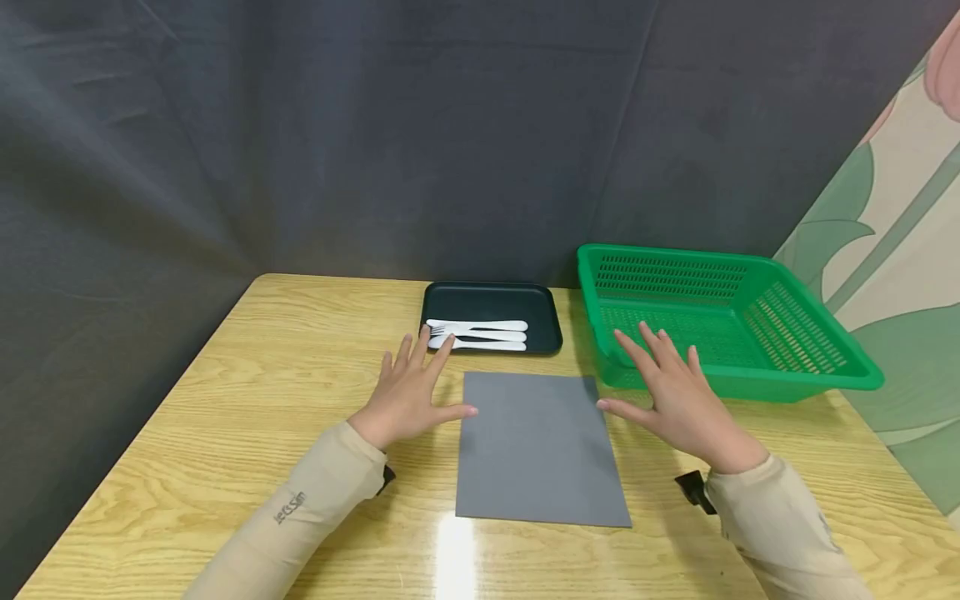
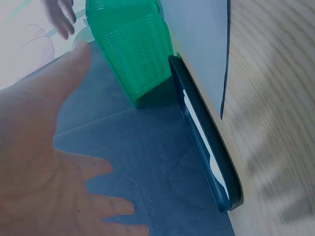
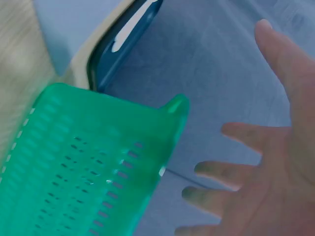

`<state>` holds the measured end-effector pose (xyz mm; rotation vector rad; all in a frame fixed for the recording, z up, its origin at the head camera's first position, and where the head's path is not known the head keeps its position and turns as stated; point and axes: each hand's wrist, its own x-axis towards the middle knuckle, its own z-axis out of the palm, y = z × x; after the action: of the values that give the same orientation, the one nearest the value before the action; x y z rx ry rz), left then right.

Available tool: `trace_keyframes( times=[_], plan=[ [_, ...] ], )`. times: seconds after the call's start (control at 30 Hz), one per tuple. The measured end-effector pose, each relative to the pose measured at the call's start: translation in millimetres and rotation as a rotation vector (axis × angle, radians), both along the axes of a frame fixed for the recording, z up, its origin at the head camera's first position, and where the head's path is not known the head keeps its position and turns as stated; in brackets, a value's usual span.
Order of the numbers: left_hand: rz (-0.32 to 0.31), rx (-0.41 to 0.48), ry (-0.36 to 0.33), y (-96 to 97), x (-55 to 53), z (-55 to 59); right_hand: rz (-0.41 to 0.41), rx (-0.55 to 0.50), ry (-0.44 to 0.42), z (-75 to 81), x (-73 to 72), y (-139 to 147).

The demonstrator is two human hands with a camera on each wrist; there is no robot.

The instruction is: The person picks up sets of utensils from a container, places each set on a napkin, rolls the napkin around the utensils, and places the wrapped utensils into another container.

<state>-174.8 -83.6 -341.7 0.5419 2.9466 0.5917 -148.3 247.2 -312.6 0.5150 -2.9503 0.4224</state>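
Note:
My left hand (image 1: 405,400) hovers over the table just left of the grey mat (image 1: 538,454), fingers spread and holding nothing. Its fingertips overlap the near edge of the black tray (image 1: 491,300) in the head view. On that tray lie white-handled cutlery pieces (image 1: 495,336), a fork among them, side by side. My right hand (image 1: 682,408), also spread and holding nothing, is over the right edge of the mat, its fingers overlapping the front wall of the green basket (image 1: 750,382). In the left wrist view the tray (image 2: 206,142) appears edge-on beyond the fingers.
The basket, with slotted walls, stands at the back right of the wooden table (image 1: 337,333). A dark cloth (image 1: 450,133) hangs behind the table's far edge and along its left. A wall with a leaf pattern (image 1: 911,250) rises at the right.

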Motion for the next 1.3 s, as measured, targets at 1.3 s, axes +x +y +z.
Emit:
trace_keyframes(
  times=[1.3],
  plan=[
    [-0.527,-0.349,0.114,35.9,53.7,-35.4,0.309,0.185,-0.384,-59.7,-33.5,-34]
  ],
)
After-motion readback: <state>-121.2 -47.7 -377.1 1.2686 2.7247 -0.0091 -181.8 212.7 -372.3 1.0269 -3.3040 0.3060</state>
